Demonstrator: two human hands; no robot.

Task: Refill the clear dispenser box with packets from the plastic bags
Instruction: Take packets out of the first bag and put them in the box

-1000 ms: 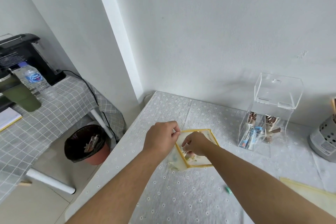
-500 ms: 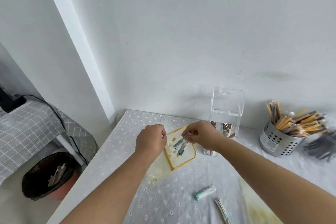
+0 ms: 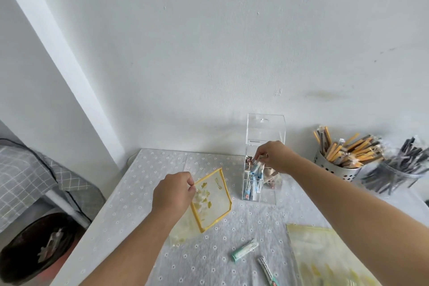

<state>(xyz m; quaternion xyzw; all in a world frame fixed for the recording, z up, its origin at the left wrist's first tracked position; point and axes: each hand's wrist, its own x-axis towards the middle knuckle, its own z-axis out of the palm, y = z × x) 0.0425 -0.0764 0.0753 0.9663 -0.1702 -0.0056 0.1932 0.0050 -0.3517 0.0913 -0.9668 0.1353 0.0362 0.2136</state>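
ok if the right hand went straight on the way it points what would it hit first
Likely the blue-and-white packets already standing in the clear dispenser box, just below the held packets the right hand pinches; depth is unclear.

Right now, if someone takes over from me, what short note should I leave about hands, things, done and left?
Left hand pinches the yellow-edged bag at its top edge.
Right hand pinches blue packets at the open dispenser box, over its left compartment.
Done: lid up, some packets already inside.
Left: drop these in, then add the green packet and the white packet lying loose; a second bag lies at the right.
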